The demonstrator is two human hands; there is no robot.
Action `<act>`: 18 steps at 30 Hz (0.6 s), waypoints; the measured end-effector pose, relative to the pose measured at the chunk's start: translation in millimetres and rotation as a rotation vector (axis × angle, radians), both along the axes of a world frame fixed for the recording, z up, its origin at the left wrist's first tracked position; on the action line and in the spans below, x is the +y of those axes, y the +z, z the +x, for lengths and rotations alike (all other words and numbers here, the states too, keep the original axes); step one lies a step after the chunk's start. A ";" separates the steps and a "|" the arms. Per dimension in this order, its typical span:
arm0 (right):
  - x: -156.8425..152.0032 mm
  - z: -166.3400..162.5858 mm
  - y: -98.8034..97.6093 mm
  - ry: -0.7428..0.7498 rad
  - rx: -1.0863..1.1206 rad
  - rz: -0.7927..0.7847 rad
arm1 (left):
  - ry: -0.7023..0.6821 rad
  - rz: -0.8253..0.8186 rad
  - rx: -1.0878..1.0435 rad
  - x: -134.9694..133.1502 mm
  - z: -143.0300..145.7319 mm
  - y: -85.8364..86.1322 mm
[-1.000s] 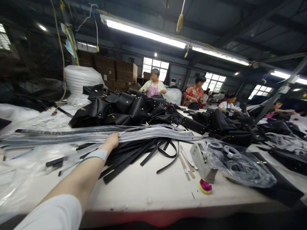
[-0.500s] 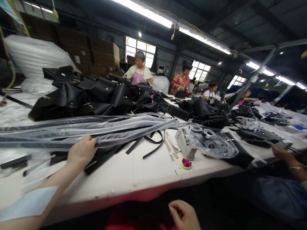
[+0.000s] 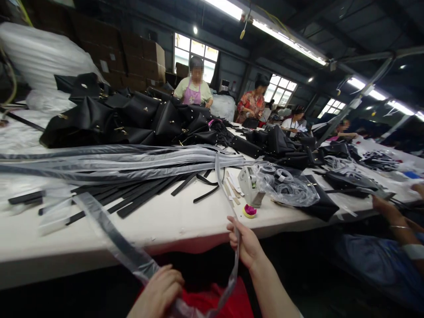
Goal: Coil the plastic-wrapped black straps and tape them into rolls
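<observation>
Dim workshop under a dark beamed ceiling [image 3: 334, 20] strung with fluorescent tubes [image 3: 281, 37]; paned windows [image 3: 195, 53] bright in the far wall; brown cartons [image 3: 139, 57] stacked beside them; long white bench [image 3: 185, 221] running away to the right.

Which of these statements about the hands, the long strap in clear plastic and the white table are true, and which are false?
1. Both hands hold one long black strap in a clear plastic sleeve. True.
2. The right hand rests flat on the white table. False: it is raised before the table edge, gripping the sleeve.
3. The left hand is below the table edge. True.
4. The black bags lie on the floor. False: they are piled on the table.
</observation>
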State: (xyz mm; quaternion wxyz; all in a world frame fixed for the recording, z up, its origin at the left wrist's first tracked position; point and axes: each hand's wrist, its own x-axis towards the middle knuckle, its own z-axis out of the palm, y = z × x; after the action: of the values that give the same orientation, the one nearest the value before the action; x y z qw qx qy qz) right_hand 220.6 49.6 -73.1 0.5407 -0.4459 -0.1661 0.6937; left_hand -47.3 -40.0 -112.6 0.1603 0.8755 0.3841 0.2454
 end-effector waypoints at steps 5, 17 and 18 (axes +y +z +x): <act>-8.4 36.2 -2.6 -0.042 -0.011 0.133 | 0.788 0.116 0.069 14.5 -83.8 -25.9; -65.0 44.8 41.1 0.233 -0.134 0.413 | -0.147 -1.009 -0.354 -22.4 42.8 28.9; -69.5 49.2 43.3 0.295 -0.178 0.409 | -0.250 -0.906 -0.244 -20.6 46.2 40.5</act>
State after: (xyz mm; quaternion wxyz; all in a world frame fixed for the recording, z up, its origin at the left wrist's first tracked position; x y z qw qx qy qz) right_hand 269.8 -19.9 -29.8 0.4958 -0.3575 -0.4130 0.6751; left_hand -1.1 -60.6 -72.1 0.5975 0.7219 0.3228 0.1332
